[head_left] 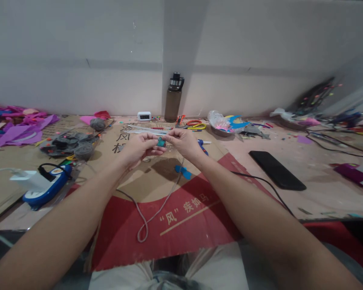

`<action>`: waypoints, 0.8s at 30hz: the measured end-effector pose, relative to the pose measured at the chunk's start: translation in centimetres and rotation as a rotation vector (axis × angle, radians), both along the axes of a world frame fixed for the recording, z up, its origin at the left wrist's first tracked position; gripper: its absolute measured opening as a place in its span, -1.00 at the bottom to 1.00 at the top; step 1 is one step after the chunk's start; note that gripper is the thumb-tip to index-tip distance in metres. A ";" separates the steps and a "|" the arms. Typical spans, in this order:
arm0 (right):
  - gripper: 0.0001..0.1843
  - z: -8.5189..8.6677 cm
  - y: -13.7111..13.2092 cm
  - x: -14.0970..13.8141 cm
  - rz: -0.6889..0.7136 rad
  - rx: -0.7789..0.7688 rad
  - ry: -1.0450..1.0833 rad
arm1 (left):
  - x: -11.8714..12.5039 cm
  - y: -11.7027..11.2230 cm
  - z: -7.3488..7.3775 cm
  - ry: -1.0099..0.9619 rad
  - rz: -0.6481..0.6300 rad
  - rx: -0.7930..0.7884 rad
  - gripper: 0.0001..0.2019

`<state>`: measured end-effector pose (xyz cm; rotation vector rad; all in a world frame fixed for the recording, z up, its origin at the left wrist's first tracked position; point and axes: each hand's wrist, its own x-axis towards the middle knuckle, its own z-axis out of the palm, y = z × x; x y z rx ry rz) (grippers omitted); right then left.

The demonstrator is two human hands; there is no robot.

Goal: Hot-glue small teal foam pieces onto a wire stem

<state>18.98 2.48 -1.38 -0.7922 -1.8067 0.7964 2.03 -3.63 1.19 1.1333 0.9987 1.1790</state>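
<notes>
A small teal piece (pixel 161 141), too small to name more closely, is pinched between my two hands above the cardboard. My left hand (pixel 140 150) grips it from the left with thumb and fingers. From the right, the fingertips of my right hand (pixel 183 141) close on its edge. Below hangs a grey cord (pixel 169 195), which loops across the cardboard sheet (pixel 127 237); its upper end goes out of sight by my right hand. On the sheet, under my right wrist, lies a bright blue scrap (pixel 183 172) beside the cord.
Behind stand a dark bottle (pixel 173 100) and a small white clock (pixel 144 116). Scissors (pixel 196 125) and a bowl (pixel 222 131) of scraps lie right of them. Left are a blue power strip (pixel 48 191) and grey bundles (pixel 66 145); a black phone (pixel 276 170) lies right.
</notes>
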 end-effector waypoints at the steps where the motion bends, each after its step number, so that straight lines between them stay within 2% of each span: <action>1: -0.58 0.0 0.0 -0.1 0.001 0.000 0.001 | 0.0 0.0 0.0 0.001 -0.004 0.003 -0.95; 8: -0.63 0.0 -0.7 -0.5 -0.002 0.060 -0.051 | 0.0 -0.1 -0.2 0.032 0.045 0.019 -0.93; 12: -0.53 -0.1 -1.1 -0.7 -0.014 0.109 -0.088 | 0.1 -0.1 -0.3 0.057 0.069 0.042 -0.88; 18: -0.44 -0.3 -1.1 -0.6 -0.015 0.104 -0.072 | 0.3 0.0 -0.1 0.069 0.068 0.012 -0.92; 20: -0.48 -0.2 -1.2 -0.6 -0.034 0.093 -0.049 | 0.3 0.0 0.0 0.065 0.075 0.002 -0.92; 24: -0.67 0.1 -1.4 -0.7 -0.015 0.010 -0.023 | 0.2 -0.1 0.1 0.069 0.091 0.001 -0.95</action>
